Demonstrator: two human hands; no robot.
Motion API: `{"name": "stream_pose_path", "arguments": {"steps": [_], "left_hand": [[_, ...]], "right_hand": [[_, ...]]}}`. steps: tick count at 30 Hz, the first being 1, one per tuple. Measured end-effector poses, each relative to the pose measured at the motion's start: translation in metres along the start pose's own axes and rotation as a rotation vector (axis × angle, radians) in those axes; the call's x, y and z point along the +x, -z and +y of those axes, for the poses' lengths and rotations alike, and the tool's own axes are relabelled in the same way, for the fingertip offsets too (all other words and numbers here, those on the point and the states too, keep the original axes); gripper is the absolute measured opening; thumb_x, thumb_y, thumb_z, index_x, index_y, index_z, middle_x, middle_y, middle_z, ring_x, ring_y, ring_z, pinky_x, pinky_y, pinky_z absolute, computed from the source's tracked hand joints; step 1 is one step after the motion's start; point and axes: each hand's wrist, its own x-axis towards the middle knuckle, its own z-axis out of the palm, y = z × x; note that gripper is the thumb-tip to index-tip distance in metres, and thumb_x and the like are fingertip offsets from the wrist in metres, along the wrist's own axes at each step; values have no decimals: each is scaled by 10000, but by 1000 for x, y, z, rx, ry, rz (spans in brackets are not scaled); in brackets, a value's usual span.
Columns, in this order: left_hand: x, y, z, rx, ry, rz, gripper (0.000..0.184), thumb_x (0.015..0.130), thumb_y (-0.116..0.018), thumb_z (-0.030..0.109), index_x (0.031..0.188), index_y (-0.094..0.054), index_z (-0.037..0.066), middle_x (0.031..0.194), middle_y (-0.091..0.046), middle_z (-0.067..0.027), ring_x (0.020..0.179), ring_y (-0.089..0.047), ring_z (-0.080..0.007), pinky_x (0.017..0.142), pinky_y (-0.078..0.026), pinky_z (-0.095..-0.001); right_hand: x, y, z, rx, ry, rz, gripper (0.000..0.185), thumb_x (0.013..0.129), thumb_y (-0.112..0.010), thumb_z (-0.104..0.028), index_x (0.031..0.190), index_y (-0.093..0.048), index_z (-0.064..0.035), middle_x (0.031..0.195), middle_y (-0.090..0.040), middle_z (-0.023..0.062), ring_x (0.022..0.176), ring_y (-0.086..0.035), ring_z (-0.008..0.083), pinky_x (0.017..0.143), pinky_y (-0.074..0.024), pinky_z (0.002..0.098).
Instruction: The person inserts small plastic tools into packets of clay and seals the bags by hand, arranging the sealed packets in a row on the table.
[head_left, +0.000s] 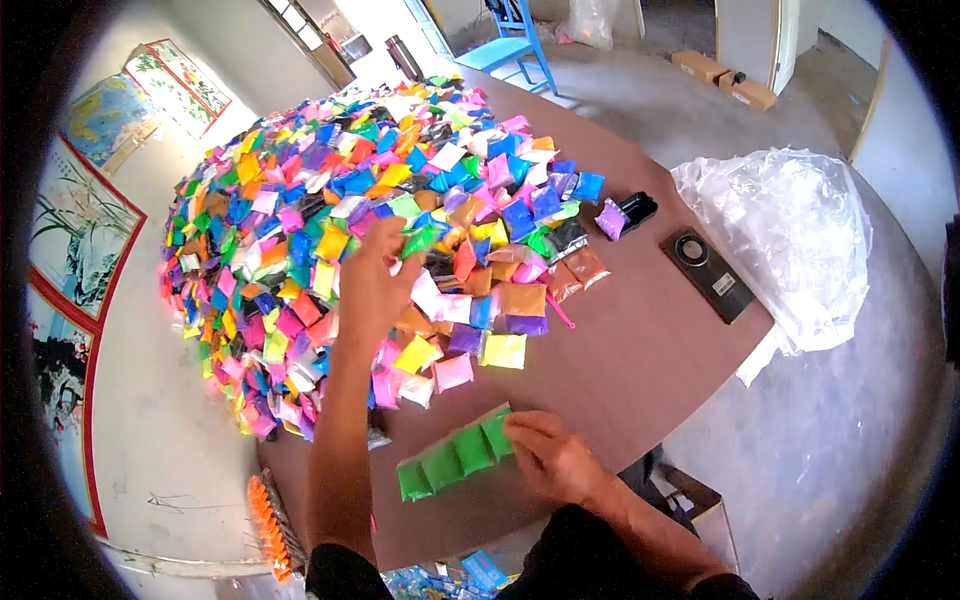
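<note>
In the head view, a large pile of small coloured packets covered the left and far part of the brown desk. The left hand reached over the right part of this pile, its forearm rising from the near edge. Its grip was narrow, with thumb and fingers bent beside a green packet; I cannot tell whether they pinched it.

The right hand was nearer, above the bare near part of the desk. Its grip was closed on the right end of a strip of green packets, four joined in a row. The strip slanted, its left end nearer than its right, and lay to the near side of the pile. Between the strip and the pile's main heap, a yellow packet and a pink packet lay at the pile's near edge.

Farther right on the desk, a purple packet leaned at a small black tray. To the near right of that lay a black device with a round silvery ring. A clear plastic bag bulged beyond the right edge, and a blue chair stood at the far side.
</note>
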Motion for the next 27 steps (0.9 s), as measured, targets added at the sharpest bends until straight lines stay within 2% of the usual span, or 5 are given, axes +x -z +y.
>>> {"name": "stream_pose_path", "arguments": {"steps": [3,7,9,14,27], "left_hand": [[-58,30,60,-438,244,-77,284,893,-733,61,1160,-659,-1,1022,-750,-87,876,-696,-112,745,-550,-271],[-145,38,111,-588,312,-62,232,935,-707,87,1124,-654,-35,970,-704,-52,850,-663,-97,742,-540,-249],[-194,29,127,-779,405,-76,233,946,-698,85,1138,-643,-35,990,-701,-54,874,-659,-100,764,-536,-252],[-283,13,160,-1113,628,-143,270,953,-687,55,1195,-614,-40,1078,-683,-84,955,-651,-122,860,-528,-272],[-348,25,168,-942,674,-44,125,938,-709,90,928,-635,-10,755,-598,20,672,-542,-68,617,-422,-250]], "right_hand": [[-5,1,-5,37,-38,97,353,876,-678,-28,1226,-644,1,1252,-632,237,1165,-627,389,968,-532,418],[-18,6,-21,233,-171,201,348,944,-672,-81,1279,-622,-4,1280,-644,196,1189,-637,301,995,-510,373],[-24,15,-49,772,-346,230,324,994,-642,-115,1297,-610,-8,1257,-658,118,1170,-618,191,1002,-486,337],[-58,17,-68,811,-490,189,204,994,-662,-117,1168,-662,-11,1071,-680,3,982,-607,84,875,-503,268],[-120,-9,-83,678,-539,61,248,961,-690,-90,1183,-641,7,1030,-659,15,963,-607,89,845,-509,258]]}}
